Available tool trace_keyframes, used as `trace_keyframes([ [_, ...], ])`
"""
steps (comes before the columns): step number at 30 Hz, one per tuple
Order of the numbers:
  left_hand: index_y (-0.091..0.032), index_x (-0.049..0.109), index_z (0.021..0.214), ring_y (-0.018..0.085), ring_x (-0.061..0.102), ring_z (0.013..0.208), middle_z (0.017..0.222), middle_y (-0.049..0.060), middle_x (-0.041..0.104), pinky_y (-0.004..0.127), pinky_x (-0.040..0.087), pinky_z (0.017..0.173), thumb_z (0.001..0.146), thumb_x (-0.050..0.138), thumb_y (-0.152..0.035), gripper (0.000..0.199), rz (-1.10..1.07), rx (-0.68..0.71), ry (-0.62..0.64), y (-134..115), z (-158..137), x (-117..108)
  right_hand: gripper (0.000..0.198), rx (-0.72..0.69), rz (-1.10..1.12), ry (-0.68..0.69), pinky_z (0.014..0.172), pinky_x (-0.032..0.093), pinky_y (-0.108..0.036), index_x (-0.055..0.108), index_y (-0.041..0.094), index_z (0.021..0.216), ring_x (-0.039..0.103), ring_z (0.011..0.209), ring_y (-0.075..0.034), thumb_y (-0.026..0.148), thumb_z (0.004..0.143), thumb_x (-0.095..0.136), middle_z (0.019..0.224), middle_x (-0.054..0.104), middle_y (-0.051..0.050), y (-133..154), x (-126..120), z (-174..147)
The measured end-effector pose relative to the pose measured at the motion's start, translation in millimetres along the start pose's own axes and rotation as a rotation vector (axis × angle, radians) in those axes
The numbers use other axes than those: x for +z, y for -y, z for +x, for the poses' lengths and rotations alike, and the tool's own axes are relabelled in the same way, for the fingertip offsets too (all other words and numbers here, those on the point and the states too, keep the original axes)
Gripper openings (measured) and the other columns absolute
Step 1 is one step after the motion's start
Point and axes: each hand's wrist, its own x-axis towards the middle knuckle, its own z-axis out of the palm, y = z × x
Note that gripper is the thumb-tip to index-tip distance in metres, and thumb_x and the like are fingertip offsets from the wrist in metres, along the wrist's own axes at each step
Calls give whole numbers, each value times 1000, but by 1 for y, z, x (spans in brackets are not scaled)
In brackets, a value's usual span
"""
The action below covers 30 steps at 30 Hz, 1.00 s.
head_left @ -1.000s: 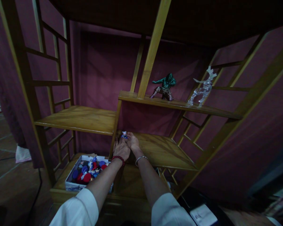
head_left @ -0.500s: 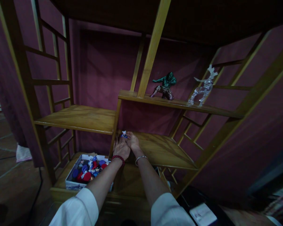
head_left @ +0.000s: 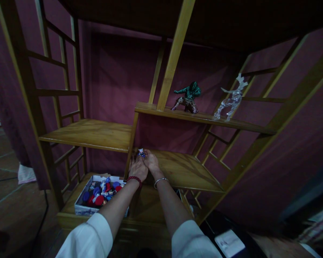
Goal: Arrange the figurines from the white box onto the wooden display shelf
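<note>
At frame centre, the left hand (head_left: 139, 169) and right hand (head_left: 150, 161) together pinch a small figurine (head_left: 141, 153). It stands upright on the wooden shelf (head_left: 185, 172), long axis vertical; its facing is too small to tell.

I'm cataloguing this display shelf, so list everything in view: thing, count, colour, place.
small figurine: one, blue and white, left end of the lower right shelf, between both hands
green figurine: one, green and brown, upper right shelf
clear deer: one, transparent, upper right shelf, right of the green figurine
box of toys: one, white box, red and blue contents, bottom board
wooden shelf unit: one, light wood, against a maroon wall
left hand: red bead bracelet, at the small figurine
right hand: silver bangle, at the small figurine
</note>
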Motion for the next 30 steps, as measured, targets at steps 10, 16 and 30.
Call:
trace_keyframes([
  [10,-13,35,127,23,22,127,132,10,38,39,22,102,79,28,-14,48,-17,-25,-11,0,0,2,35,-13,-17,-19,77,43,-23,51,20,107,56,91,-14,25,72,53,101,61,-3,0,-1,-2],
  [16,-14,33,128,23,22,126,134,8,37,37,21,102,78,30,-14,51,6,-34,5,0,2,2,32,-11,-15,-24,76,43,-22,52,21,104,57,90,-14,25,73,53,99,62,-3,-2,1,-1],
  [30,-15,30,130,23,23,126,134,7,36,38,19,103,77,30,-13,53,-2,-41,-2,1,2,4,29,8,-13,-43,72,44,-22,55,21,99,59,82,-14,21,71,54,94,64,-2,-1,0,-2],
])
